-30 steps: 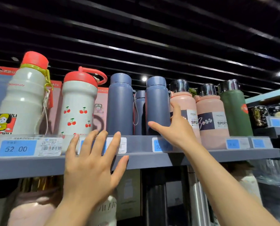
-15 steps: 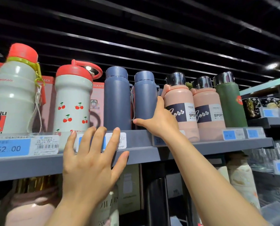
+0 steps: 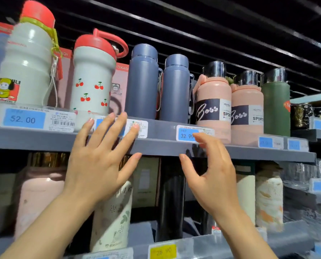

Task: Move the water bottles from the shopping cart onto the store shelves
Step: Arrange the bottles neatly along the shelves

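left hand [image 3: 98, 165]: fingers spread and straight, holding nothing, tips up at the shelf lip [image 3: 156, 146], probably just steadying.

right hand [image 3: 210, 171]: loosely curled, thumb apart from the fingers, empty, hanging in front of the 32.90 tag [image 3: 186, 135].

blue bottles [image 3: 174, 90]: two of them upright side by side on the upper shelf, right next to the pink bottles [image 3: 229, 109], so like goes with like I guess.

cart: not in view, can't say what's left in it.
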Tool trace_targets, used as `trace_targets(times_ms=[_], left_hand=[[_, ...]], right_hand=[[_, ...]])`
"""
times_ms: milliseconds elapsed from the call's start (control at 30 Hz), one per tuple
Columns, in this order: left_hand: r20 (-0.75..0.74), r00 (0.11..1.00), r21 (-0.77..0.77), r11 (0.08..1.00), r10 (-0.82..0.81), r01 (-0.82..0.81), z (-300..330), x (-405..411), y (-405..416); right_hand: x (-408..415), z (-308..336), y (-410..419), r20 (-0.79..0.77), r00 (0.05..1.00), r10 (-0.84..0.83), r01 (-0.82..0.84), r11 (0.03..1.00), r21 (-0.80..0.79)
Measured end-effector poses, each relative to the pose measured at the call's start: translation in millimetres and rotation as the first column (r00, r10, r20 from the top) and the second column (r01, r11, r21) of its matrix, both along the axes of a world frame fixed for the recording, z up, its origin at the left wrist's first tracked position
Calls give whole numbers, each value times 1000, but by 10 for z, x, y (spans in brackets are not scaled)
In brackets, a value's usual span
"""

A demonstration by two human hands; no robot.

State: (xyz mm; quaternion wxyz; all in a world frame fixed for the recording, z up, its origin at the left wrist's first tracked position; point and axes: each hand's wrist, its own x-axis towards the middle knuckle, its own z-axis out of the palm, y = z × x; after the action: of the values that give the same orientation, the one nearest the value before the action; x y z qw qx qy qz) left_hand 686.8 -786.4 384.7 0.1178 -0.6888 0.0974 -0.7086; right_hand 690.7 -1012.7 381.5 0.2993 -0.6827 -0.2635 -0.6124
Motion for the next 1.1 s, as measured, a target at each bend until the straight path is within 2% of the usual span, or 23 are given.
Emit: trace_targets(times_ms=[167, 267, 333, 467, 600, 667, 733, 833, 933, 1000, 1100], left_hand=[[-42, 991, -15, 992, -124, 124, -604, -382, 342], [-98, 993, -87, 994, -70, 62, -990, -666, 689], [-129, 991, -188, 982, -38, 13, -1262, -909, 982], [-80, 997, -422, 905, 19, -51, -1710, -1429, 1695], [-77, 995, -581, 808, 64, -97, -1936, -1910, 2639], [-114, 990, -635, 760, 84, -138, -1974, -2135, 3217], [-212, 974, -665, 718, 83, -206, -1990, -2307, 3837], [-412, 907, -628, 693, 90, -354, -2013, -2432, 4647], [-558, 826, -483, 779, 79, -400, -2081, -2359, 5127], [-605, 791, -405, 822, 88, -401, -2109, -2250, 5297], [-589, 803, -388, 839, 94, -382, -2162, -2152, 5386]], right_hand=[[-7, -490, 472, 6, 987, 158, -156, 977, -149], [-85, -690, 905, -133, 952, 277, -302, 921, -247], [-174, -804, 1215, -223, 914, 340, -394, 876, -279], [-460, -958, 1907, -303, 846, 438, -519, 804, -289], [-823, -1084, 2793, -346, 795, 499, -598, 742, -304], [-1004, -1152, 3298, -378, 772, 511, -621, 733, -277], [-1162, -1200, 3807, -416, 750, 514, -636, 734, -239], [-1380, -1237, 4532, -487, 687, 540, -667, 735, -126], [-1508, -1248, 5111, -511, 677, 530, -634, 772, -39], [-1518, -1245, 5426, -526, 685, 505, -588, 808, 10], [-1479, -1205, 5794, -556, 693, 458, -524, 851, 48]])
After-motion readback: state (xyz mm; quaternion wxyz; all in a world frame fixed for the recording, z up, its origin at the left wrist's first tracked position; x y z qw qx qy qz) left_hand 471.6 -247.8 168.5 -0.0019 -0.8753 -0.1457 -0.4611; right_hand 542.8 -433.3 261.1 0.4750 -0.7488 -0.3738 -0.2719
